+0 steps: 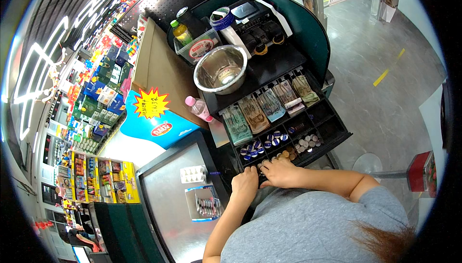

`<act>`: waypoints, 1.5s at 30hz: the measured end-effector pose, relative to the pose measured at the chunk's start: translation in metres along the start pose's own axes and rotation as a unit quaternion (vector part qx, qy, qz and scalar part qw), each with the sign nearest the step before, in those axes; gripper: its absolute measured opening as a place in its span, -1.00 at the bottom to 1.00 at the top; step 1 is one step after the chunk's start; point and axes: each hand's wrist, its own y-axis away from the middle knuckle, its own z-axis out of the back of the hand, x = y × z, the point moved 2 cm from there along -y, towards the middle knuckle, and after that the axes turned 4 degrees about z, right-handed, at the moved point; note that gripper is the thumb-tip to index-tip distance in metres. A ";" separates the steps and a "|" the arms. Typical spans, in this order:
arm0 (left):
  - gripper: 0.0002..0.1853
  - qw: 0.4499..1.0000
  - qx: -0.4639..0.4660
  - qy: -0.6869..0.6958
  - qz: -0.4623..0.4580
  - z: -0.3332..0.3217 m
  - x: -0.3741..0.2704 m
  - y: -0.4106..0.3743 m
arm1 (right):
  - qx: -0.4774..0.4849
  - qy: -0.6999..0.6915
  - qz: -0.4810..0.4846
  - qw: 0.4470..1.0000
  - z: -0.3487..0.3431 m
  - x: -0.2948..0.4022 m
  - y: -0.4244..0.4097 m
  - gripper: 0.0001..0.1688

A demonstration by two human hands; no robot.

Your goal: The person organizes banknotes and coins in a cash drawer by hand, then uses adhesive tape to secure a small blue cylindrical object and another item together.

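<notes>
An open cash drawer [339, 135] lies before me. Its upper slots hold banknotes [253, 113] sorted in stacks under clips. Below them, small compartments hold blue-and-white wrapped coin rolls [252, 150], loose silver coins [308, 142] and gold-coloured coins [287, 153]. My right hand [282, 173] reaches over the drawer's front edge, fingertips in the front compartments near the gold-coloured coins. Close beside it, my left hand [246, 183] has bent fingers at the front left corner compartment. The fingertips of both hands are partly hidden, and whether they hold coins cannot be made out.
A steel bowl [221, 70] stands on the black top behind the drawer, near a plastic bin [200, 48] and a receipt printer [258, 28]. A pink-capped bottle [198, 108] is left of the drawer. Packages lie on the metal counter [162, 191]. A person [81, 236] is far off at lower left.
</notes>
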 end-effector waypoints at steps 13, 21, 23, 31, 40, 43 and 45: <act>-0.74 0.986 0.095 0.137 -0.010 -0.004 0.019 -0.003 | -0.040 -0.044 -0.006 0.998 -0.005 -0.004 0.002 -0.24; -0.73 0.957 0.128 0.249 -0.077 -0.008 0.031 -0.007 | 0.034 -0.168 0.024 0.985 0.001 -0.018 -0.003 -0.48; -0.69 0.945 0.171 0.268 -0.076 0.003 0.030 -0.009 | 0.101 -0.186 0.023 0.977 0.004 -0.023 -0.008 -0.55; -0.69 0.935 0.157 0.310 -0.065 0.001 0.032 -0.012 | 0.118 -0.237 0.027 0.964 0.000 -0.033 -0.018 -0.75; -0.76 0.967 0.049 0.248 -0.007 -0.001 0.022 0.004 | 0.030 -0.181 -0.023 0.983 0.003 -0.022 -0.012 -0.77; -0.76 0.973 0.020 0.231 0.006 0.000 0.019 0.007 | -0.029 -0.165 -0.037 0.985 0.004 -0.019 -0.009 -0.78; -0.75 0.973 0.008 0.232 0.009 -0.003 0.020 0.008 | -0.051 -0.175 -0.046 0.982 0.007 -0.018 -0.008 -0.78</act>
